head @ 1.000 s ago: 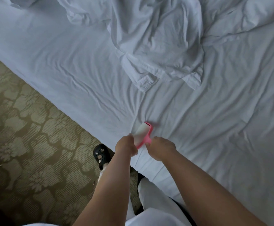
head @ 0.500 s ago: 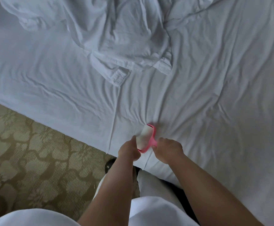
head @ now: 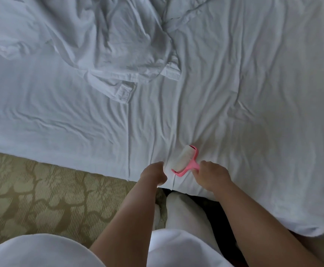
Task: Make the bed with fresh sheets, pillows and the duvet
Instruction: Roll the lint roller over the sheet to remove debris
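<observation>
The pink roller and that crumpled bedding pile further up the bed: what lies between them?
In the head view, only bare, wrinkled sheet lies between the lint roller and the crumpled bedding.

Both bare forearms reach forward and down, nearly side by side. The left hand (head: 154, 173) is curled into a loose fist, knuckles up. The right hand (head: 213, 175) is curled too, fingers wrapped, wrist bent slightly inward.

Your right hand (head: 212, 175) holding a pink lint roller (head: 184, 159) on the white sheet (head: 253, 112), your left hand (head: 154, 173) pinching the sheet beside it, crumpled duvet (head: 109, 41) far left, patterned carpet (head: 31, 199) near left
</observation>
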Action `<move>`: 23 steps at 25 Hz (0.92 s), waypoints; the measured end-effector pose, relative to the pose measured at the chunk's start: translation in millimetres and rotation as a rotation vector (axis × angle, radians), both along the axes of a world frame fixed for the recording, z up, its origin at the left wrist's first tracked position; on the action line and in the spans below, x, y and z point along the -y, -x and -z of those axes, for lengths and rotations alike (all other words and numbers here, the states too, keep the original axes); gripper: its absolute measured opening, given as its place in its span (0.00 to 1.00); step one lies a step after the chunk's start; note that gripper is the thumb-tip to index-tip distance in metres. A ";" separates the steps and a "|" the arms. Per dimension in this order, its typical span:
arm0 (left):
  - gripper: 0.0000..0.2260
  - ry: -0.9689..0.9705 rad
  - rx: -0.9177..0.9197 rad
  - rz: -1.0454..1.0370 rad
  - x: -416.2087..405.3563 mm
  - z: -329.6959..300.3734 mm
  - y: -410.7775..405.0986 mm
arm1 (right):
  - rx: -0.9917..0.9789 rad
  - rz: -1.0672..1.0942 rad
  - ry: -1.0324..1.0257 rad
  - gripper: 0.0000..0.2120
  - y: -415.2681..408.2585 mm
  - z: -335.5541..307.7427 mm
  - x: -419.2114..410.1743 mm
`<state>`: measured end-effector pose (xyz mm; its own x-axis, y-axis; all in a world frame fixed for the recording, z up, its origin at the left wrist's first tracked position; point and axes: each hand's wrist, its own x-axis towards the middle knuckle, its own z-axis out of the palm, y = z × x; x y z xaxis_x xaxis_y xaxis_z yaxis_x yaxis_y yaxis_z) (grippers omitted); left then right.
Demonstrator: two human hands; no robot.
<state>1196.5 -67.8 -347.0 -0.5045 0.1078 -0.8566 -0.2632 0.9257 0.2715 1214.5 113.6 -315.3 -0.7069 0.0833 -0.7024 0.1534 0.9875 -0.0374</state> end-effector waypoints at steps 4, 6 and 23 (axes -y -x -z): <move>0.27 0.012 -0.046 0.058 -1.4 -1.2 5.8 | -0.007 0.035 0.013 0.21 -7.8 11.4 14.2; 0.26 0.005 -0.075 0.073 3.2 4.4 10.7 | -0.004 0.020 0.022 0.21 8.4 16.9 28.5; 0.31 -0.035 -0.107 0.122 5.7 11.3 9.6 | -0.021 0.212 0.104 0.21 -10.9 22.5 30.0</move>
